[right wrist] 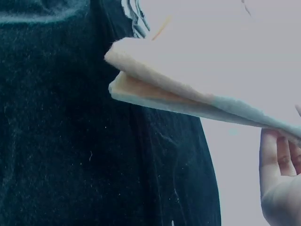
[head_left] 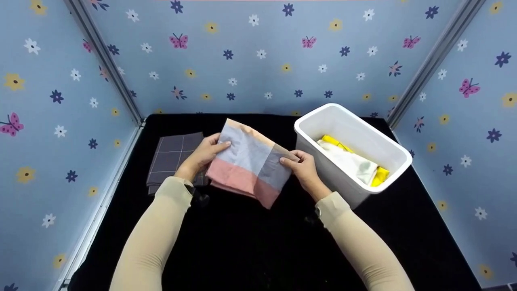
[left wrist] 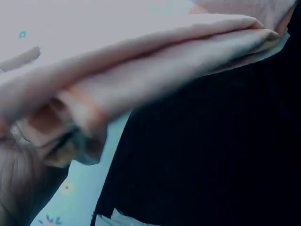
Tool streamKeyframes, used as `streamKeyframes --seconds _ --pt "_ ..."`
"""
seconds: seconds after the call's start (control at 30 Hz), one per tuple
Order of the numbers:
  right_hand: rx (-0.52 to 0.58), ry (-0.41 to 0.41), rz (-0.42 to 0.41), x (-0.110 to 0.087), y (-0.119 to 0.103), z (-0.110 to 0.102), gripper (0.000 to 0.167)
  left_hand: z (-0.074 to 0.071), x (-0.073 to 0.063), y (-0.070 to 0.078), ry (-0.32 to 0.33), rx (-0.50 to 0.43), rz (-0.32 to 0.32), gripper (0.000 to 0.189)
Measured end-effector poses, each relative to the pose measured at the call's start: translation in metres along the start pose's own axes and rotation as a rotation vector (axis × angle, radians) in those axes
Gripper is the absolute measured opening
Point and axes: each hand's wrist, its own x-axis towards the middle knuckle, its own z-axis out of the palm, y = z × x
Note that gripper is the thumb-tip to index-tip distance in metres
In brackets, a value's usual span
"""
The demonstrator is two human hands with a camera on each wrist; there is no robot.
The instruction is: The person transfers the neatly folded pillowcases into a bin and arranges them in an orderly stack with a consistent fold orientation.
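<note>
Pinching a folded patchwork cloth [head_left: 244,151] at its two sides, the hands bear it tilted above the black surface [head_left: 258,246], between a dark checked cloth [head_left: 173,155] and a white bin [head_left: 406,159]. Both forearms reach forward from the lower edge in cream sleeves [head_left: 149,238], angled inward toward the cloth. The left hand [head_left: 204,153] grips its left edge, thumb laid across the pale blue patch; the right hand [head_left: 305,171] grasps the right edge near a grey-blue patch, thumb on the near face and fingers bent round behind. Most of the left hand's fingers are hidden behind the cloth, and the left hand and wrist also cover part of the checked cloth. A dark object at the left wrist [head_left: 198,198] blends into the black, so its shape is hard to make out. Within the bin, a white cloth [head_left: 349,161] lies over yellow material [head_left: 381,177], the rest of which is concealed. In the left wrist view the hand is cut off at the frame's edge and the near fold is blurred; in the right wrist view, fingers show under the cloth's edge, cropped at the right, while the cloth's upper face is washed out.
</note>
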Motion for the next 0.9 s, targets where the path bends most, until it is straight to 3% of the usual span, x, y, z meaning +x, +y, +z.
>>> streamKeyframes --seconds 0.13,0.47,0.7,0.9 --pt "0.031 -0.007 0.043 -0.001 0.002 0.0 0.02 0.006 0.0 0.01 -0.012 -0.009 0.063 0.029" --pt "0.192 -0.081 0.163 -0.003 0.008 0.002 0.012 0.015 0.005 0.036 -0.038 -0.047 0.132 0.018" --pt "0.271 -0.121 0.209 -0.008 0.019 0.008 0.044 0.017 0.007 0.045 0.019 -0.097 0.15 0.028" --pt "0.269 -0.141 0.203 -0.013 0.014 0.02 0.04 0.017 0.009 0.05 0.042 -0.115 0.158 0.028"
